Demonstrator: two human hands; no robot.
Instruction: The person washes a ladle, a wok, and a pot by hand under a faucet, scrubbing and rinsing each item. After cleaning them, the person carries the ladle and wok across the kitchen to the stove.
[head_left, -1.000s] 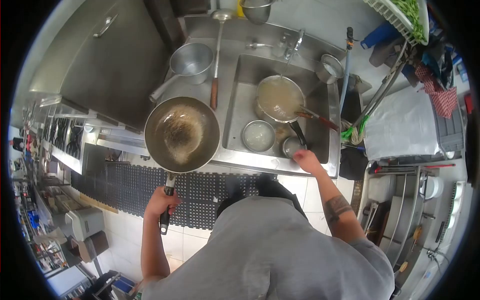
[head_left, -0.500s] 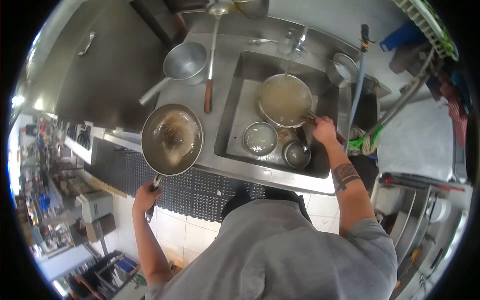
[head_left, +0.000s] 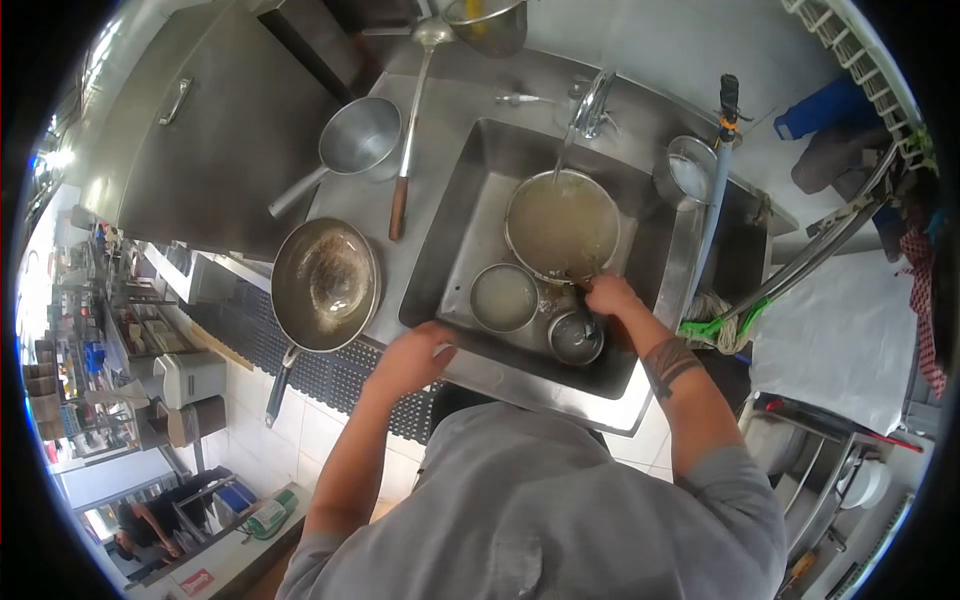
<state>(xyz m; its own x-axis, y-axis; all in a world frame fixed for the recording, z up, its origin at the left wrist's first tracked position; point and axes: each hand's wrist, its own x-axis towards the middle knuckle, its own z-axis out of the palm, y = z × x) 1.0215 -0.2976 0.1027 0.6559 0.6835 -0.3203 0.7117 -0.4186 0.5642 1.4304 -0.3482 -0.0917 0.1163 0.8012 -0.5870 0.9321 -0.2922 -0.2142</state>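
Observation:
My right hand [head_left: 610,296] grips the handle of a large pot [head_left: 563,222] of cloudy water in the sink [head_left: 455,215], under the running tap [head_left: 594,105]. My left hand [head_left: 410,360] holds nothing; its fingers are apart over the sink's front left edge. Beside the pot, a round bowl [head_left: 503,298] holds cloudy liquid, and a smaller metal container [head_left: 575,338] sits near the sink's front. On the left side of the counter rests a frying pan [head_left: 325,285] with brown residue, its handle sticking out past the edge.
A saucepan [head_left: 360,136] and a long ladle [head_left: 400,195] lie on the counter left of the sink. A metal container [head_left: 686,172] and an upright hose [head_left: 716,190] are on the right. At the far lower left, another person [head_left: 150,525] is partly visible.
My left hand has let go of the frying pan's handle and moved right to the sink's edge. My right hand stays on the pot handle. The view has shifted and turned slightly.

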